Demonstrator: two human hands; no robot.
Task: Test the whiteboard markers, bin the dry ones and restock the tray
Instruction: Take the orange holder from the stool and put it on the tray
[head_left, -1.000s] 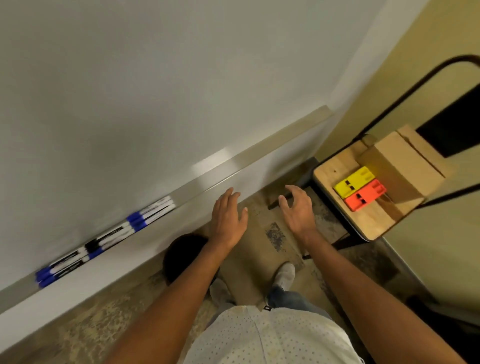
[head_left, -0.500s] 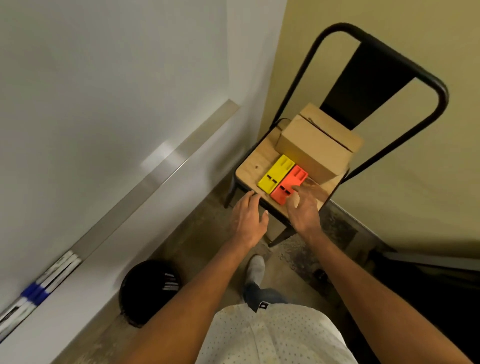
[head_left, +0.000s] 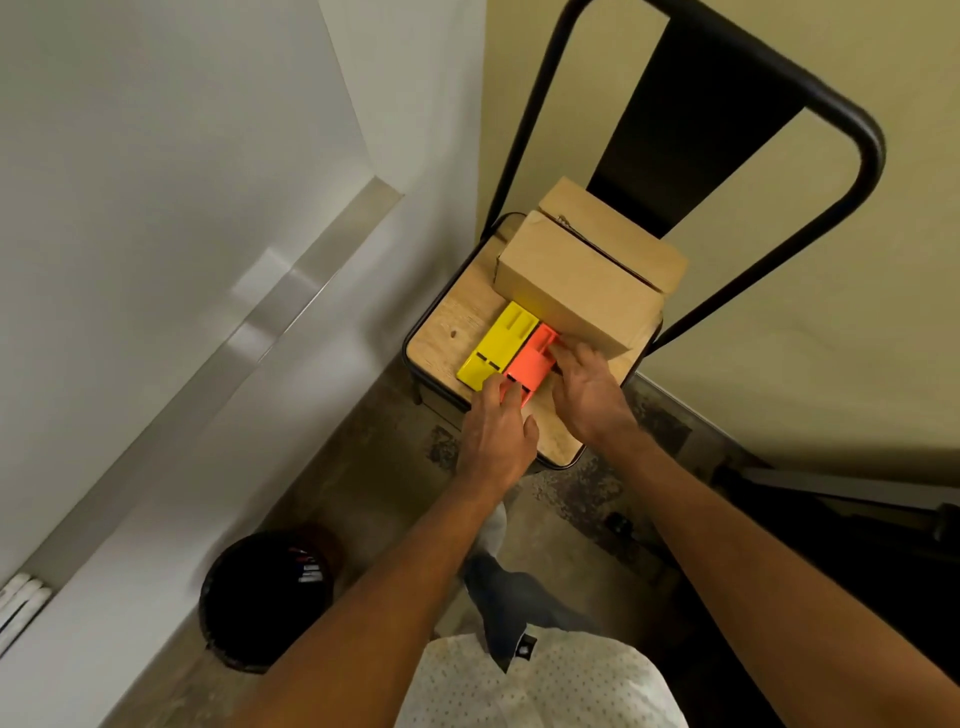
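1. Here, both hands down on the orange box at the front of the chair seat.
2. Left hand at the box's near end, fingers fairly straight and close together, tips resting on it; grip not clear.
3. Right hand along the box's right edge, fingers curled over the side, seemingly gripping it.
4. Yellow box lying flat, touching the orange one on its left.
5. Cardboard box just behind both, flaps shut.
6. Black bin on the floor below the whiteboard tray, a few markers inside.
7. White marker ends at the tray's far left.
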